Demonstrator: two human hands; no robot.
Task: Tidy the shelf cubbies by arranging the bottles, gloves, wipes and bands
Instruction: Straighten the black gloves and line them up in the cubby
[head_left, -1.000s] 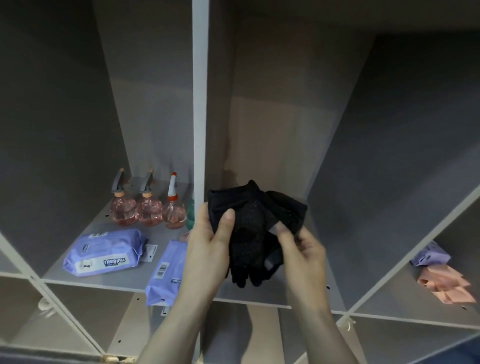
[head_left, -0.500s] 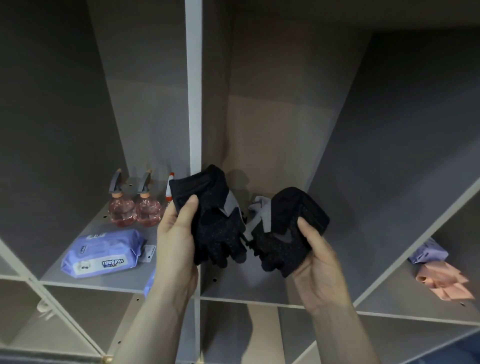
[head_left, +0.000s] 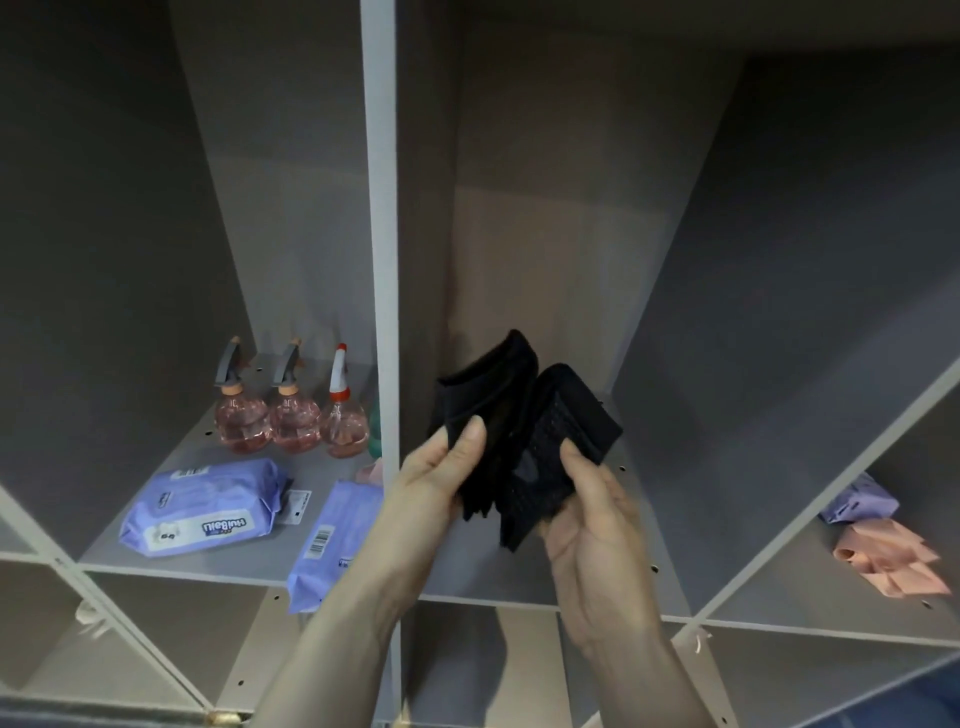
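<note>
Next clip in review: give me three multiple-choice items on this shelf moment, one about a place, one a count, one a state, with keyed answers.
1. Where do the spray bottles stand?
A. At the back of the left cubby
B. In the right cubby
C. In a lower cubby

2. How many wipes packs lie in the left cubby?
A. One
B. Two
C. Four

3. What is the state of the black gloves?
A. Lying flat on a shelf
B. Held in both hands
C. Worn on the hands

Answers:
1 A: spray bottles stand behind the wipes.
2 B: wipes packs and.
3 B: left hand and right hand grip the black gloves.
</note>
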